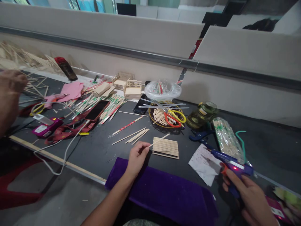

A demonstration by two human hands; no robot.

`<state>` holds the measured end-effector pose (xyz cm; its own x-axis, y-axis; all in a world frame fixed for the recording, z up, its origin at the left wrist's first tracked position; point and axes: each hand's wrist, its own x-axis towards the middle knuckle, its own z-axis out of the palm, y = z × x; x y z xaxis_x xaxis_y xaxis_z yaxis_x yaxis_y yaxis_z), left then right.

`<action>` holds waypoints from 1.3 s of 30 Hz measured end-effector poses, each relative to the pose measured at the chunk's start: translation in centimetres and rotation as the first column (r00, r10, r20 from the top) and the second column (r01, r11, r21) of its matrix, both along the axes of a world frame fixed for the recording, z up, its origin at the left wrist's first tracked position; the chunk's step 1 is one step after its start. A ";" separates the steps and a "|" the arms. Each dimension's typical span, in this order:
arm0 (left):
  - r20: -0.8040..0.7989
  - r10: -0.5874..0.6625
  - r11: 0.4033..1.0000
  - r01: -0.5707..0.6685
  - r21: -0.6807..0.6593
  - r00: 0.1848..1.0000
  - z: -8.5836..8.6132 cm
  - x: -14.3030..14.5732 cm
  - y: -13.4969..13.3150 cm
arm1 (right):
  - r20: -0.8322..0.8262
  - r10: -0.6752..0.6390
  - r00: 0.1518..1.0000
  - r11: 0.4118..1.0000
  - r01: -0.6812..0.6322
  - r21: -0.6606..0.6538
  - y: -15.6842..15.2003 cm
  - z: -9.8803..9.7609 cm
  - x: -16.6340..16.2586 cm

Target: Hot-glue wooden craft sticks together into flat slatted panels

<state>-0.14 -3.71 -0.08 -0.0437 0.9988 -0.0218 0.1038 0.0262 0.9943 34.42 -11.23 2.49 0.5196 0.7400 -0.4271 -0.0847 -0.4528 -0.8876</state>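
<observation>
Pinched in the fingers of my left hand [138,157] is a thin wooden stick [162,138], tilted up over a small panel of sticks [165,147] laid side by side. My right hand [249,191] is wrapped round the handle of a blue hot glue gun [232,163] with a red light showing. Its nozzle points left, above a stained white paper [202,164]. Several loose sticks [137,136] lie left of the panel, near a stick in a red and white wrapper [127,125]. A folded purple cloth [164,188] lies in front of me.
Behind the panel stands a basket of short sticks [162,116] with scissors [172,117] on top. A green bottle [203,114] and bagged sticks [228,138] are to the right. Phones, cables and wrapped sticks [113,106] cover the left. Another person's hand [11,84] is at far left.
</observation>
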 end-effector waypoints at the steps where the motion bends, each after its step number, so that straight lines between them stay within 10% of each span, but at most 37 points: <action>1: -0.051 -0.022 0.999 0.023 0.026 0.998 0.1 0.0 0.0 | -0.053 -0.012 0.999 1.000 0.013 0.014 0.2 -0.2 0.7; 12: -0.454 -0.117 0.951 0.232 0.206 0.884 0.5 0.1 0.4 | 0.032 0.016 0.999 0.998 -0.018 0.064 2.1 -3.1 1.1; 25: -0.479 -0.097 0.935 0.245 0.257 0.872 -0.1 0.2 0.2 | 0.288 -0.116 0.951 0.993 0.121 -0.001 -0.8 -3.1 1.9; 27: -0.480 -0.095 0.939 0.238 0.247 0.872 -0.1 0.2 0.2 | 0.570 0.054 0.820 0.980 0.068 -0.189 -1.2 -3.0 2.3; 29: -0.489 -0.093 0.940 0.239 0.244 0.868 0.0 0.2 0.2 | 0.816 0.255 0.519 0.947 0.038 -0.320 -1.5 -2.5 2.1; 32: -0.511 -0.092 0.937 0.249 0.246 0.855 0.2 0.3 0.3 | 0.978 0.161 0.131 0.985 -0.078 -0.152 -1.3 -0.8 0.1; 34: -0.530 -0.094 0.932 0.262 0.252 0.843 0.3 0.4 0.4 | 0.995 0.040 0.095 0.954 -0.300 -0.010 -0.5 0.4 -2.4; 39: -0.583 -0.086 0.915 0.295 0.275 0.808 0.2 0.6 0.2 | 0.988 0.136 0.079 0.629 -0.777 -0.024 3.6 1.9 -10.9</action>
